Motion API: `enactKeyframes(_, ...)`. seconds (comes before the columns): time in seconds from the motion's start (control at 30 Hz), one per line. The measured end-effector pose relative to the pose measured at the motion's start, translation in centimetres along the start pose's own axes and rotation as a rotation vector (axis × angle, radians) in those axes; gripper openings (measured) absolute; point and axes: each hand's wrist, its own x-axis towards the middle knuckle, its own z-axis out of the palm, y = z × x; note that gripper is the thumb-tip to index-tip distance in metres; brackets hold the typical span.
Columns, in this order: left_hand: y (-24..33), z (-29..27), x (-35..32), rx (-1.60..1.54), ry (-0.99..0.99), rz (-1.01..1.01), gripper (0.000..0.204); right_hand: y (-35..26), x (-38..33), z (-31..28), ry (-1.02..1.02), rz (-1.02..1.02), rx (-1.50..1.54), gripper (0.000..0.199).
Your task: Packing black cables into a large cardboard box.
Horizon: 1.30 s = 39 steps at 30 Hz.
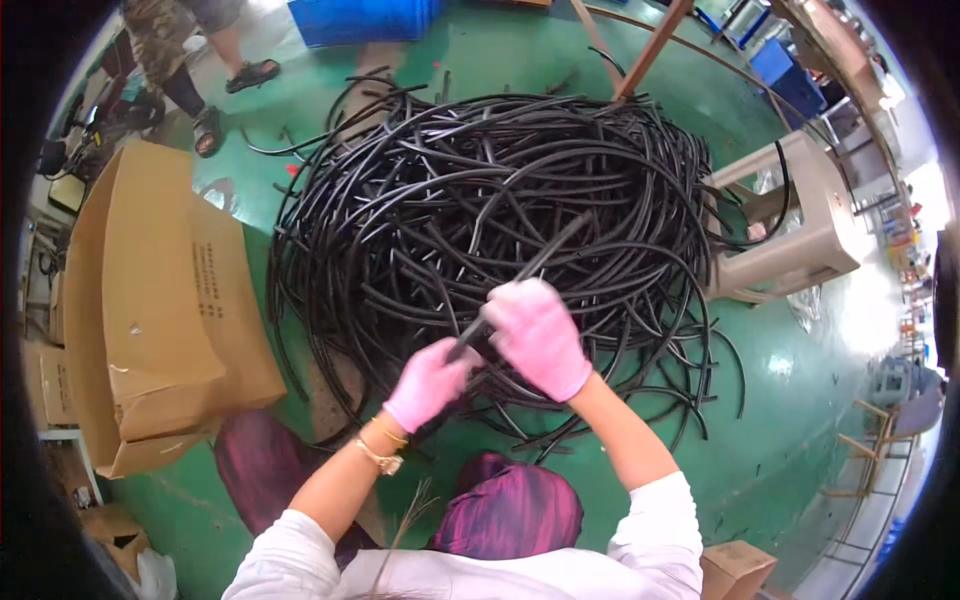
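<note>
On green floor (800, 400), black cable heap (480, 200) flanked by cardboard box (150, 310) and beige stool (800, 220). Black rod (525, 268) clasped by left hand (430, 385) and right hand (540, 335), long axis slanted up-right over heap.

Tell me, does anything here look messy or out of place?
Yes. The pile of black tubing is a loose tangle spread over the green floor, with stray pieces lying apart near its top left. The cardboard box leans tilted with open flaps. Both gloved hands, left hand and right hand, grip one black tube.
</note>
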Motion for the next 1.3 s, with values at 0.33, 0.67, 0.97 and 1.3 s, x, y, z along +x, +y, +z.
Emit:
enactKeyframes(0.33,-0.1,-7.0,2.1,-0.547,0.092,0.195,0.025,15.5,-8.8,5.0,-0.075,0.373,-0.385,0.035)
enactKeyframes(0.67,2.1,1.5,3.0,-0.751,0.026,0.193,0.037,0.0,3.2,5.1,0.259,0.701,1.163,0.025)
enactKeyframes(0.97,-3.4,-2.3,3.5,-0.356,0.223,0.219,0.038,-2.6,5.8,12.9,0.275,0.819,1.633,0.04)
enactKeyframes(1.3,-1.6,-6.8,4.4,-0.597,0.274,0.232,0.033,-5.7,2.3,15.8,0.073,0.492,0.837,0.039)
